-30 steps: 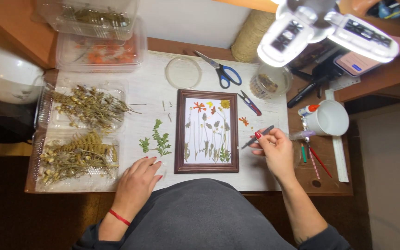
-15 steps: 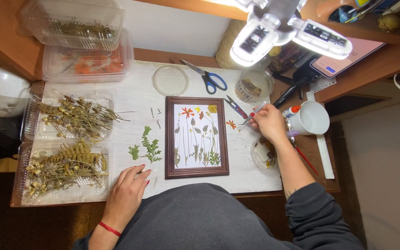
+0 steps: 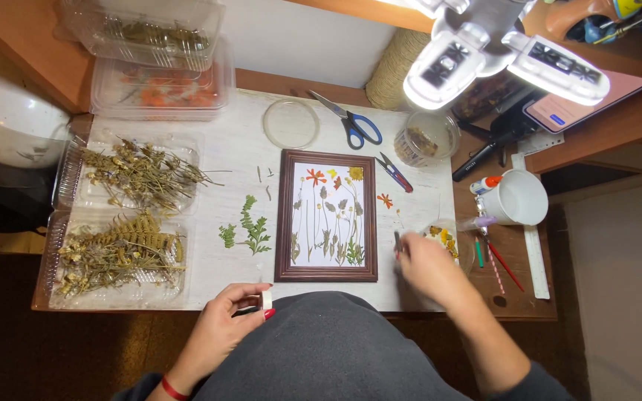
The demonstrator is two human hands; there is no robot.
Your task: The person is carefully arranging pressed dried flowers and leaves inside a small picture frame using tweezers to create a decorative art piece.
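A white worktop under a bright lamp carries a brown picture frame near its front edge, already filled with pressed flowers; loose fern sprigs remain beside it. The right hand, blurred, pinches tweezers, having dropped from the frame's upper right. The left hand now curls at the front edge.

Dark brown wooden picture frame: white ground; orange, yellow and green pressed flowers.
Blue-handled steel scissors: blue grips, silver blades.
Green fern sprigs: mid-green on whitewashed table.
White ceramic mug: plain white.
Left hand: red nails, red wristband.
Clear plastic trays of dried stems: straw-yellow and olive.
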